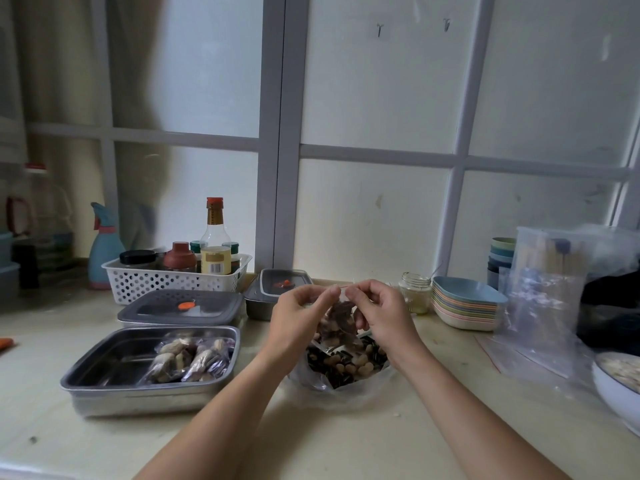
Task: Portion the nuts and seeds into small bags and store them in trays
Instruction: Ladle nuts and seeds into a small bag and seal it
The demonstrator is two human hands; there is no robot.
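Now both hands are raised over the middle of the counter (242, 441), and between them hangs the small bag (337, 320), filled with dark nuts and seeds. The left hand (301, 313) pinches the top edge of the bag with thumb and forefinger. The right hand (381, 313) pinches the same edge just beside it, so I judge that the strip at the mouth is being pressed closed. I cannot tell if it is closed along its whole length. This is the first danger: if one part is open, nuts will fall out when the bag is laid down. A seed caught in the strip would cause the same. Directly under it lies the big open bag (346, 367) of mixed nuts and seeds, so a spill here lands safely, but farther left it goes on the counter. The bag hangs only by its thin top edge, and a weak pinch could let it slip. The open tray (114, 362) at the near left already holds filled bags (194, 355) in its right part. The glass jar (415, 292) stands just behind the right hand, and a wide movement could knock it.
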